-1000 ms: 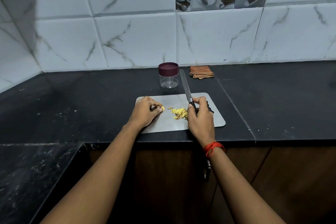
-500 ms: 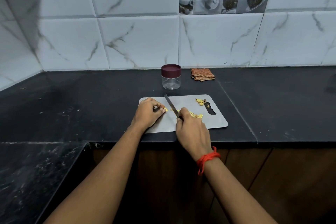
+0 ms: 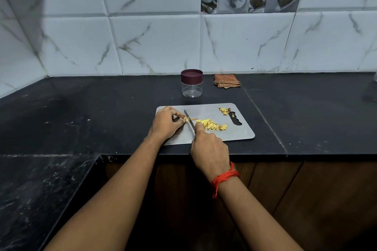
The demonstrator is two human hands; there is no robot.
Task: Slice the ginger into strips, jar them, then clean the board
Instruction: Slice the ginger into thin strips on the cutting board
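- Pinches a small ginger piece point(image 3: 186, 118) in the left grip point(image 3: 165, 123), fingertips curled down onto it, close to the left edge of the board point(image 3: 234, 134).
- Holds the knife point(image 3: 189, 121) in the right grip point(image 3: 210, 149), fingers wrapped round the handle and hiding it, one finger reaching forward to the blade.
- Sets the blade just to the right of the pinched piece, tip pointing away and slightly left; cannot tell whether the edge touches the board.
- In the middle of the board, just right of the blade: a loose pile of yellow ginger strips point(image 3: 212, 124), near the tip of the reaching finger.
- At the far right corner of the board: a few ginger scraps point(image 3: 224, 110), beside the wavy handle slot point(image 3: 236, 121).
- Flat on the black desk point(image 3: 102, 108), near its front edge: the grey board, long side facing the person.
- Just behind the board, upright on the desk: a clear jar point(image 3: 191, 89) with a maroon lid point(image 3: 191, 76) on top.
- To the right of the jar, near the tiled wall: a folded checked cloth point(image 3: 226, 83), apart from both jar and board.
- Round the right wrist: a red thread point(image 3: 224, 177).
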